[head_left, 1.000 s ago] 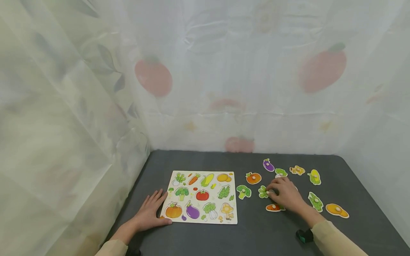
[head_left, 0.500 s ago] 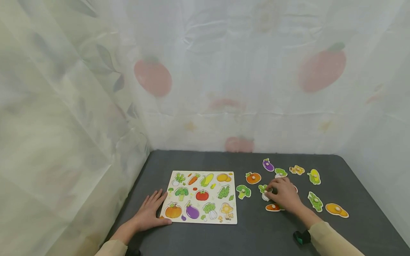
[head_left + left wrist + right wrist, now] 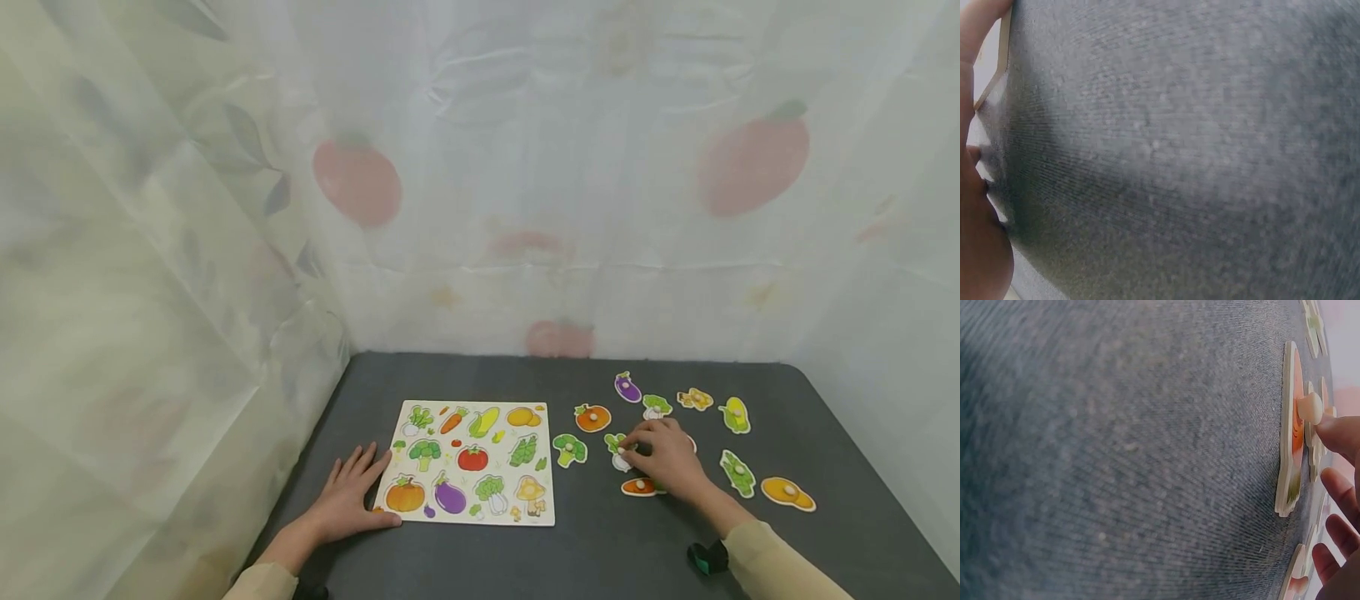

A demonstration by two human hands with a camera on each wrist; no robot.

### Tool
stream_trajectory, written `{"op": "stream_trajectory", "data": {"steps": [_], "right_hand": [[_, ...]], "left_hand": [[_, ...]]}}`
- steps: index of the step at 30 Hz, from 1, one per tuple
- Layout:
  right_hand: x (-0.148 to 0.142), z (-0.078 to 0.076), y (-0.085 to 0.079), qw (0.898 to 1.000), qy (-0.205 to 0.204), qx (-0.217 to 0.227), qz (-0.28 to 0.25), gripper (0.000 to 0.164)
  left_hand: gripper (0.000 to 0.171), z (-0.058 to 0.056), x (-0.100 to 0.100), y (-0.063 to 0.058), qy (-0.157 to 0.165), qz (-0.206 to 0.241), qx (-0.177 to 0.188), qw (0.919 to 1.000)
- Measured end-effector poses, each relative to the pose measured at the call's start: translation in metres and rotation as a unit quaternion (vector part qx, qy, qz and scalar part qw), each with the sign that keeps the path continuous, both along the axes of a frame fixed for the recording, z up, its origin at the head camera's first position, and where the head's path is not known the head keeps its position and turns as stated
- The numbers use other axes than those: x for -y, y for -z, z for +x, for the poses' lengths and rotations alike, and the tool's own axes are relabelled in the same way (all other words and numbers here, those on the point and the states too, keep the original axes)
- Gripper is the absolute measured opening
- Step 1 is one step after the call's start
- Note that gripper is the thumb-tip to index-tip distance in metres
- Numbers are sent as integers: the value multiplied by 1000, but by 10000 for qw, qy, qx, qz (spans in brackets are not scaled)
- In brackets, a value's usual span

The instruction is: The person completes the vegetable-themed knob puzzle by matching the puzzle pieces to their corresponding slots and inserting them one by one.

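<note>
My left hand point(image 3: 348, 498) lies with fingers spread at the left edge of a white vegetable puzzle board point(image 3: 546, 492); its thumb is by the near-left corner. On the right, my right hand point(image 3: 667, 454) pinches the turnip puzzle piece point(image 3: 620, 461) at its knob, with the piece down on the table. Its green leaves point away and its white bulb is toward me. Just nearer lies the carrot piece point(image 3: 637, 487), which stands in front of my thumb point(image 3: 1342, 434) in the right wrist view. A piece with a reddish edge is mostly hidden behind my right hand.
Around the right hand lie knobbed pieces: broccoli point(image 3: 571, 450), pumpkin point(image 3: 592, 417), eggplant point(image 3: 627, 387), bok choy point(image 3: 657, 406), mushroom point(image 3: 695, 399), corn point(image 3: 737, 415), a green vegetable point(image 3: 738, 473) and potato point(image 3: 788, 493). White printed curtains point(image 3: 562, 275) stand behind the dark table point(image 3: 465, 562).
In my right hand's fingers the turnip piece has turned: its leaves swung from pointing left to pointing away, and its white bulb came into view. My left hand has stayed put.
</note>
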State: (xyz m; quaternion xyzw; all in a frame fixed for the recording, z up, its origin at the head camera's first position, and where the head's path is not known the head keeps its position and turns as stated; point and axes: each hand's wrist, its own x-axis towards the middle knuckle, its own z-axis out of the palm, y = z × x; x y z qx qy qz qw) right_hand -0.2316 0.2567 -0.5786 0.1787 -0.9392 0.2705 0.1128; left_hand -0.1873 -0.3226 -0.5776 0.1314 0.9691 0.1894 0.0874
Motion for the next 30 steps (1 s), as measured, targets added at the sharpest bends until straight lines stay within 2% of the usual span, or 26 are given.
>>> {"op": "stream_trajectory", "data": {"steps": [8, 13, 22, 30], "right_hand": [[4, -3, -4, 9999, -47, -84, -45, 7], [23, -17, -14, 9997, 23, -145, -208, 7], [101, -42, -34, 9983, -119, 25, -571, 8], [182, -57, -38, 9975, -140, 388, -582, 9]], "left_hand": [[117, 0, 1, 1, -64, 81, 110, 9999], [117, 0, 0, -3, -56, 157, 140, 9998], [117, 1, 1, 0, -33, 292, 187, 9994], [117, 0, 1, -1, -19, 299, 153, 9994]]}}
